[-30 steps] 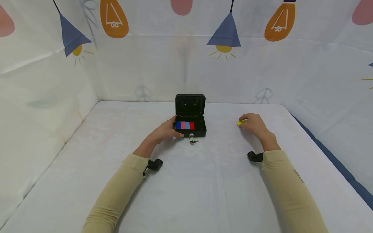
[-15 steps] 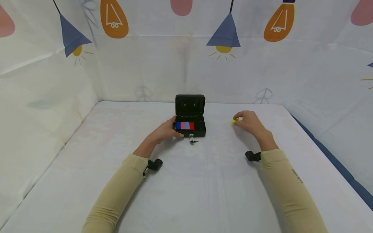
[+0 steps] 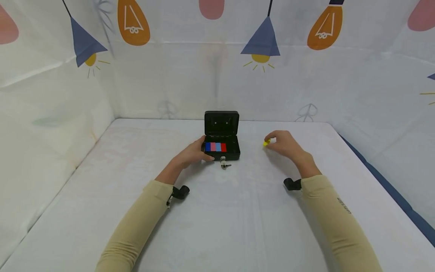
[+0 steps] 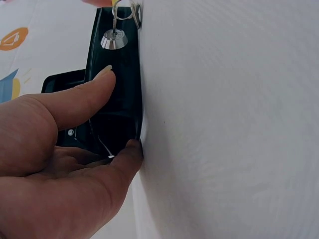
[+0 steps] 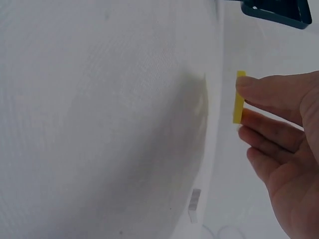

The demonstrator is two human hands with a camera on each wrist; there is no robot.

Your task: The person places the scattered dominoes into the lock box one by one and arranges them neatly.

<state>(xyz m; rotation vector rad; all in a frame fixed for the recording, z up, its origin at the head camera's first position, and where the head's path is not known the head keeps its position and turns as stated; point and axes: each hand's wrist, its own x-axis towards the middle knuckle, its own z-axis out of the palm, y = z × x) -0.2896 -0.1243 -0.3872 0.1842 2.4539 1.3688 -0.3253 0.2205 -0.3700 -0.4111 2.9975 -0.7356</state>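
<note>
A black cash box (image 3: pixel 233 155) stands on the table with its lid raised. Side by side in its left part lie several flat blocks (image 3: pixel 215 147) in dark blue, pink, light blue and red. Keys (image 3: pixel 224 165) hang from the lock on its front. My left hand (image 3: pixel 194 152) holds the box by its front left corner, thumb on the front wall (image 4: pixel 107 94) and fingers along the left side. Right of the box, my right hand (image 3: pixel 286 144) pinches a thin yellow block (image 5: pixel 239 107) between thumb and fingers, above the table.
The white table (image 3: pixel 217 219) reaches back to a fabric wall (image 3: pixel 190 83) printed with lamps and bulbs. Another fabric wall (image 3: pixel 51 113) borders the left side. Each wrist wears a small black camera (image 3: pixel 181 192).
My right hand has moved left toward the cash box with the yellow block in its fingers. The left hand and the box have stayed in place.
</note>
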